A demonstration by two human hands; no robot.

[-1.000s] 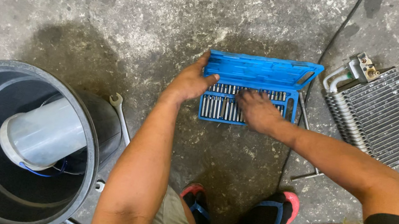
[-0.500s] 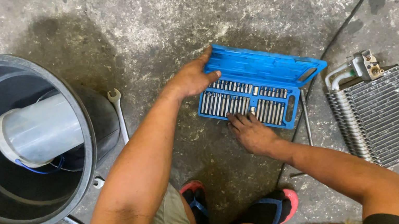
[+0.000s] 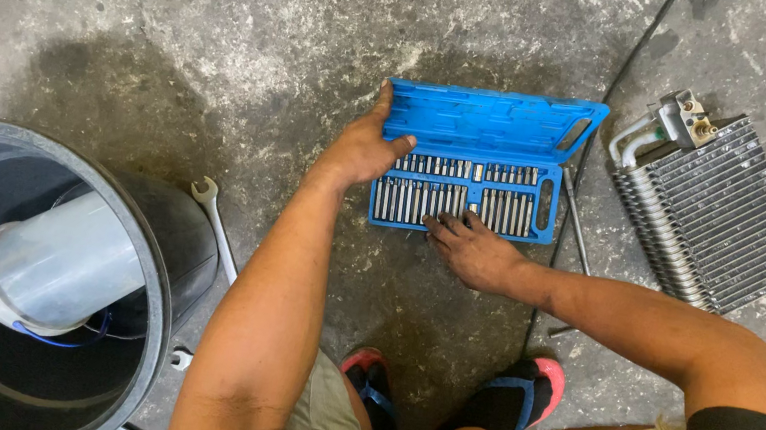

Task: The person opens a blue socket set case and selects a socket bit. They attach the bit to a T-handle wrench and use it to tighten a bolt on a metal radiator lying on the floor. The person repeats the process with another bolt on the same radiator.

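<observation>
My left hand (image 3: 362,149) grips the left edge of the open blue bit case (image 3: 488,125) on the concrete floor (image 3: 180,13). My right hand (image 3: 469,248) rests open-fingered at its front edge, fingertips on the metal bits (image 3: 421,200); a finned grey radiator core (image 3: 713,209) lies just right.

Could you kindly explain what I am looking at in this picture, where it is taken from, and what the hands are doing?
The picture comes from a camera worn on a person's head, looking straight down at their own arms while they squat on a stained concrete floor. Their left hand grips the left edge of an open blue plastic case of metal tool bits. Their right hand rests at the case's near edge, fingertips on the lower row of bits; it holds nothing that I can make out. To the right lies a silver finned metal radiator-like block with pipes. On the left stands a large dark round drum with a pale pipe inside, and a steel open-ended spanner lies beside it. The person's red and blue sandals show below.
</observation>
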